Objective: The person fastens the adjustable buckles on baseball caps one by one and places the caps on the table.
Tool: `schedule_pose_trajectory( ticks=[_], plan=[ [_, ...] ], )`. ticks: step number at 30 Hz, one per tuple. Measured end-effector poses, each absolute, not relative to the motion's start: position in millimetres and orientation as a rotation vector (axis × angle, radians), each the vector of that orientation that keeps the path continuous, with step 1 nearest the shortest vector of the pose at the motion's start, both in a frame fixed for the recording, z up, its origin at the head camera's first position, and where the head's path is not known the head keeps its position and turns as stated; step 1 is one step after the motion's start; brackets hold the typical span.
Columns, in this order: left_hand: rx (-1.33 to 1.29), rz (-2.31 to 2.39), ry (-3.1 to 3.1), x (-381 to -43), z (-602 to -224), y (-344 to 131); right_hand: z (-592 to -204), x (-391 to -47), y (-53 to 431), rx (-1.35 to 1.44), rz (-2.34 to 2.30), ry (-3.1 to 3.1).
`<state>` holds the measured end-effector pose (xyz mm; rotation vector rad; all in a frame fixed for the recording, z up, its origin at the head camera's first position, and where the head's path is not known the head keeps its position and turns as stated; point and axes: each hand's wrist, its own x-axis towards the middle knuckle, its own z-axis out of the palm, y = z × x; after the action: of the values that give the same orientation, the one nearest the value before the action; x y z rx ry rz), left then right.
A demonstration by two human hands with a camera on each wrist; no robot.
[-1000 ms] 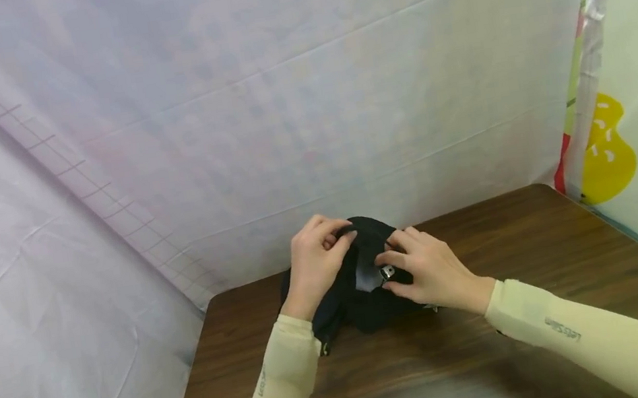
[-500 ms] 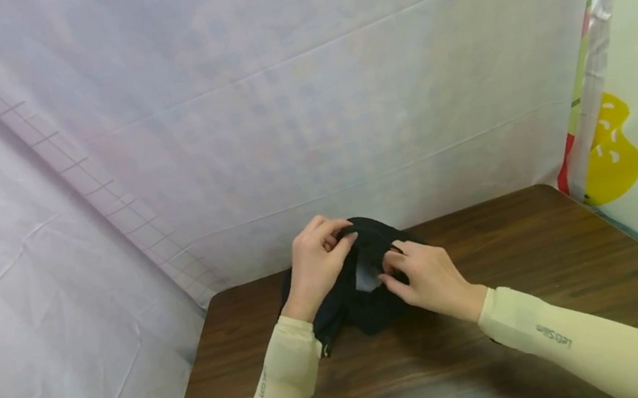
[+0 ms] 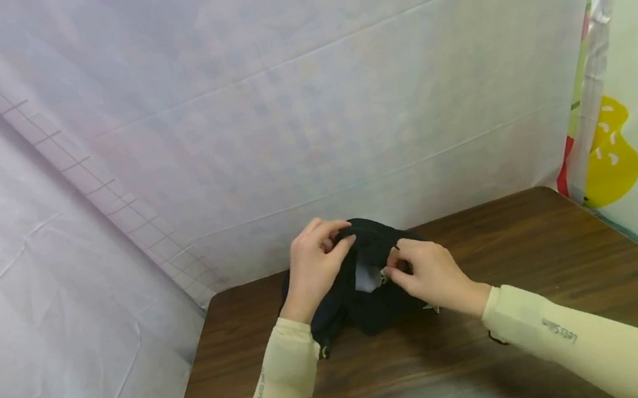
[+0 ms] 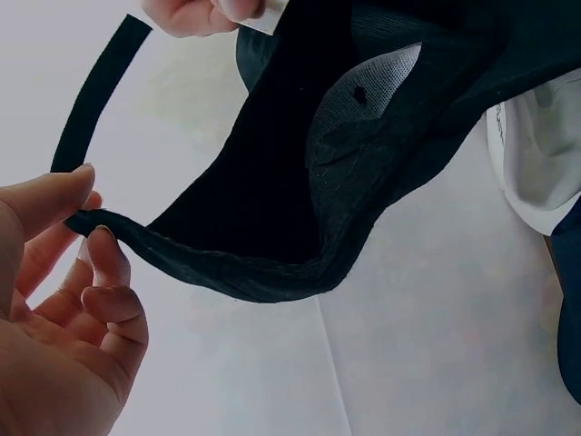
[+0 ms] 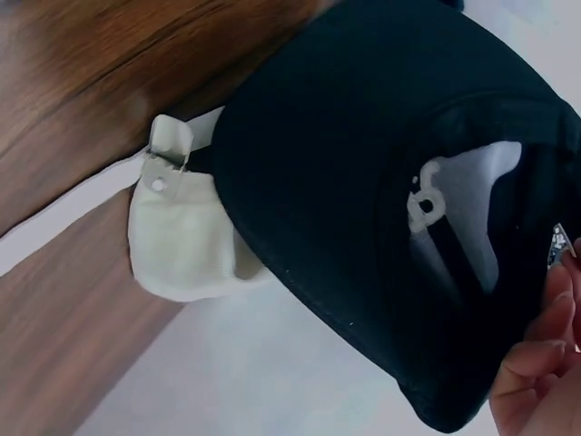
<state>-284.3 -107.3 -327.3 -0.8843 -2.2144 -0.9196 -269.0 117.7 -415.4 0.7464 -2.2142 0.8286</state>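
Observation:
A black baseball cap [image 3: 369, 318] is held with its inside showing, a pale mesh-like patch [image 4: 372, 91] within. My left hand [image 3: 313, 271] pinches the cap's narrow black strap [image 4: 100, 91] between thumb and fingers, and the strap's end sticks up past the fingertips in the left wrist view. Opposite it, my right hand [image 3: 433, 271] pinches a small metal buckle [image 5: 559, 243] at the cap's other side. The right fingers cover most of the buckle in the head view. Between the hands, the strap's end and the buckle stand apart.
A white cap [image 5: 182, 241] with a pale strap [image 5: 73, 200] and metal clasp lies beneath the black one. Dark blue cloth [image 4: 567, 309] shows beside it. The wooden table [image 3: 499, 350] meets a fabric wall [image 3: 345, 120] behind.
My right hand has turned and its fingers have drawn together, so the buckle seen plainly a second ago is now mostly covered. My left hand has barely moved.

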Motion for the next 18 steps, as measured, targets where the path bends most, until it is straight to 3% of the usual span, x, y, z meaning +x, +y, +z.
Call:
schedule_pose_trajectory(
  ticks=[18],
  plan=[
    [-0.796, -1.032, -2.320, -282, -324, -113, -381, -273, 142, 0.505, 1.710, -2.352]
  ],
)
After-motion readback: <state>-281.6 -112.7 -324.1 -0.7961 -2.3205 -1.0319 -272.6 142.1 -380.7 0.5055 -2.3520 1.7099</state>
